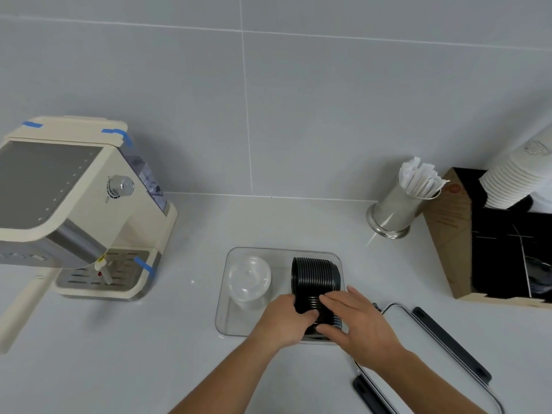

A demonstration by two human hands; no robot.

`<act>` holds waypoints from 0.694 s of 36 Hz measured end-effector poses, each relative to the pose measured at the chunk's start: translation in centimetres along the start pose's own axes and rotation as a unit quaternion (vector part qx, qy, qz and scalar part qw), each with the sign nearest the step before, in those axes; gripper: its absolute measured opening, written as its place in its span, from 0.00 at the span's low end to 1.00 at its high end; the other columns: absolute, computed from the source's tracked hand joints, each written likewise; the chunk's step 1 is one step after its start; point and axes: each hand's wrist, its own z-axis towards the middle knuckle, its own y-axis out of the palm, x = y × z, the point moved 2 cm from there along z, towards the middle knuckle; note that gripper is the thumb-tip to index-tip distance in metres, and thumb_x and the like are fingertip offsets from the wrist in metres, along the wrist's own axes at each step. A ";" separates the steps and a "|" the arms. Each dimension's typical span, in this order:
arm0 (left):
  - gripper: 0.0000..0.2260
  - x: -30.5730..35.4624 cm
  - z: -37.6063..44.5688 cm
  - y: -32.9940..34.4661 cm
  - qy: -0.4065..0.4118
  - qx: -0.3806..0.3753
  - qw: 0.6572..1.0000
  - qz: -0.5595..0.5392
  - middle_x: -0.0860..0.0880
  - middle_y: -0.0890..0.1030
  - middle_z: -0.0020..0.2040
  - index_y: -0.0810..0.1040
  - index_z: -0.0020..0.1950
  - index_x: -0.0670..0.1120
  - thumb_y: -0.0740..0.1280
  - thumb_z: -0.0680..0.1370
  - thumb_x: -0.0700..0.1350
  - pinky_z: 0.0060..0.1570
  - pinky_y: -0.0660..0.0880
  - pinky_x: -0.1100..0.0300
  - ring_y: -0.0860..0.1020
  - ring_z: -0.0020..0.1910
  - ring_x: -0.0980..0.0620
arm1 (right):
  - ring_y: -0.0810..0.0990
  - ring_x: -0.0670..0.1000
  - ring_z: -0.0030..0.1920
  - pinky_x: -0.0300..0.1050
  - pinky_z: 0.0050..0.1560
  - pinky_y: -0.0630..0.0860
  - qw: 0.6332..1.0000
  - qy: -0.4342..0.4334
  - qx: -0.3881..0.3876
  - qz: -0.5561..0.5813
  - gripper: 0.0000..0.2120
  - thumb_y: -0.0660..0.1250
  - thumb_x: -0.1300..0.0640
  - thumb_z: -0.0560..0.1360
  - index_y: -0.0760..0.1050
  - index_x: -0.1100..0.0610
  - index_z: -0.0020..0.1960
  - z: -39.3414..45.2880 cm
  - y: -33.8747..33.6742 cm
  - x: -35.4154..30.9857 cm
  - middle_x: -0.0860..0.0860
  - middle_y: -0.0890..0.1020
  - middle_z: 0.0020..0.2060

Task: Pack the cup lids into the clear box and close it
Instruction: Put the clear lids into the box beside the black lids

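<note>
A clear box (236, 258) stands open on the counter just ahead of me. In its right half lies a long row of black cup lids (315, 274) set on edge. A stack of clear domed lids (249, 279) sits in its left half. My left hand (283, 319) grips the near end of the black row from the left, and my right hand (354, 319) presses on it from the right and above. The box's lid (448, 342), clear with black latches, lies on the counter to the right, partly under my right forearm.
A cream espresso machine (77, 204) stands at the left. At the back right are a steel holder with wrapped straws (397, 207) and a cardboard organiser (454, 234) holding a stack of white paper cups (519, 174). A grey tiled wall rises behind the counter.
</note>
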 end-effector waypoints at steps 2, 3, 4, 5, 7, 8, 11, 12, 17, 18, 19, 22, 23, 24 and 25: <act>0.11 -0.2 0.2 0.0 0.006 0.003 1.000 -0.011 0.48 0.85 0.49 0.81 0.55 0.48 0.67 0.76 0.50 0.40 0.76 0.61 0.81 0.41 0.53 | 0.81 0.45 0.53 0.37 0.70 0.61 1.000 0.005 -0.003 0.011 0.32 0.54 0.34 0.78 0.82 0.58 0.59 0.0 -0.1 0.0 0.49 0.85 0.54; 0.10 -0.3 0.3 0.1 0.008 0.004 1.000 -0.016 0.48 0.85 0.49 0.82 0.54 0.48 0.67 0.76 0.50 0.39 0.76 0.63 0.80 0.40 0.55 | 0.82 0.47 0.52 0.36 0.68 0.63 1.000 0.004 -0.002 0.009 0.32 0.54 0.34 0.78 0.82 0.58 0.59 0.1 -0.2 0.0 0.49 0.85 0.54; 0.10 -0.4 0.4 0.1 0.011 0.005 1.000 -0.019 0.48 0.85 0.49 0.81 0.54 0.48 0.67 0.76 0.50 0.38 0.75 0.64 0.80 0.40 0.55 | 0.83 0.48 0.51 0.36 0.64 0.68 1.000 0.000 0.000 0.004 0.31 0.56 0.34 0.78 0.82 0.58 0.59 0.2 -0.3 -0.1 0.49 0.85 0.53; 0.10 -0.5 0.5 0.2 0.011 0.007 1.000 -0.020 0.49 0.85 0.49 0.81 0.55 0.49 0.67 0.76 0.50 0.38 0.75 0.65 0.81 0.41 0.56 | 0.84 0.48 0.50 0.37 0.60 0.74 1.000 -0.005 0.005 -0.003 0.29 0.58 0.36 0.77 0.82 0.58 0.58 0.4 -0.4 -0.1 0.49 0.85 0.53; 0.12 -0.6 0.7 0.3 0.009 0.014 0.999 -0.029 0.51 0.84 0.50 0.80 0.57 0.51 0.67 0.76 0.52 0.43 0.77 0.65 0.82 0.46 0.56 | 0.83 0.48 0.50 0.40 0.55 0.79 1.000 -0.009 0.017 -0.011 0.28 0.60 0.36 0.75 0.83 0.58 0.57 0.7 -0.6 -0.3 0.49 0.85 0.52; 0.13 -0.5 0.9 0.4 0.008 0.019 0.999 -0.038 0.53 0.84 0.50 0.79 0.58 0.52 0.66 0.76 0.54 0.46 0.78 0.63 0.82 0.47 0.56 | 0.82 0.47 0.52 0.39 0.55 0.79 1.000 -0.003 0.023 -0.011 0.29 0.58 0.35 0.76 0.83 0.57 0.57 0.9 -0.7 -0.3 0.49 0.85 0.53; 0.16 0.0 1.4 0.6 0.001 0.040 0.996 -0.086 0.54 0.83 0.51 0.78 0.60 0.52 0.63 0.77 0.58 0.53 0.78 0.59 0.81 0.49 0.56 | 0.81 0.50 0.57 0.41 0.58 0.78 0.998 0.038 0.042 0.001 0.26 0.60 0.39 0.76 0.81 0.57 0.60 1.7 -0.8 0.0 0.51 0.83 0.58; 0.16 0.3 1.5 0.6 -0.004 0.044 0.992 -0.115 0.54 0.83 0.51 0.78 0.60 0.52 0.62 0.78 0.58 0.54 0.78 0.59 0.81 0.50 0.56 | 0.81 0.51 0.58 0.42 0.60 0.76 0.998 0.053 0.046 0.002 0.24 0.62 0.42 0.75 0.81 0.57 0.61 2.0 -0.8 0.1 0.52 0.83 0.59; 0.13 1.8 2.3 0.8 -0.026 0.064 0.969 -0.236 0.53 0.79 0.57 0.72 0.61 0.56 0.54 0.82 0.57 0.54 0.73 0.59 0.77 0.55 0.54 | 0.77 0.51 0.65 0.39 0.65 0.66 0.995 0.094 0.038 -0.001 0.21 0.71 0.55 0.74 0.77 0.59 0.66 3.1 -0.7 1.0 0.54 0.78 0.66; 0.13 1.9 2.5 0.8 -0.032 0.074 0.966 -0.244 0.53 0.79 0.57 0.74 0.60 0.56 0.53 0.83 0.56 0.58 0.73 0.57 0.77 0.56 0.53 | 0.77 0.52 0.66 0.42 0.66 0.66 0.995 0.099 0.030 0.002 0.22 0.72 0.57 0.74 0.77 0.59 0.67 3.2 -0.4 1.3 0.54 0.77 0.68; 0.14 2.0 2.7 0.7 -0.039 0.083 0.964 -0.250 0.52 0.80 0.56 0.75 0.57 0.55 0.52 0.83 0.55 0.60 0.73 0.55 0.77 0.56 0.52 | 0.77 0.52 0.66 0.44 0.65 0.67 0.995 0.100 0.029 0.000 0.22 0.72 0.58 0.74 0.77 0.59 0.67 3.2 -0.1 1.5 0.54 0.76 0.68; 0.16 2.1 3.1 0.8 -0.052 0.100 0.956 -0.271 0.46 0.82 0.52 0.79 0.48 0.52 0.53 0.83 0.51 0.58 0.75 0.52 0.79 0.51 0.49 | 0.80 0.53 0.62 0.45 0.61 0.72 0.995 0.091 0.050 -0.008 0.19 0.68 0.55 0.75 0.79 0.59 0.65 3.0 0.5 1.6 0.55 0.79 0.65; 0.16 2.1 3.2 0.8 -0.051 0.102 0.957 -0.268 0.45 0.83 0.51 0.80 0.47 0.50 0.53 0.83 0.50 0.58 0.75 0.52 0.80 0.50 0.48 | 0.81 0.53 0.61 0.45 0.60 0.73 0.994 0.090 0.056 -0.009 0.19 0.65 0.54 0.75 0.79 0.59 0.64 3.0 0.6 1.5 0.54 0.80 0.64; 0.15 2.0 3.4 0.9 -0.044 0.103 0.959 -0.260 0.44 0.83 0.51 0.80 0.48 0.48 0.54 0.83 0.49 0.58 0.76 0.50 0.80 0.51 0.47 | 0.82 0.53 0.60 0.46 0.59 0.74 0.994 0.094 0.059 -0.006 0.19 0.64 0.54 0.75 0.80 0.59 0.63 3.0 0.5 1.4 0.54 0.81 0.63; 0.15 1.9 3.5 1.0 -0.037 0.102 0.962 -0.251 0.44 0.84 0.51 0.81 0.48 0.48 0.55 0.83 0.48 0.60 0.76 0.49 0.81 0.53 0.46 | 0.82 0.53 0.59 0.47 0.58 0.74 0.993 0.101 0.061 0.001 0.19 0.65 0.55 0.74 0.80 0.59 0.62 3.0 0.6 1.5 0.54 0.81 0.62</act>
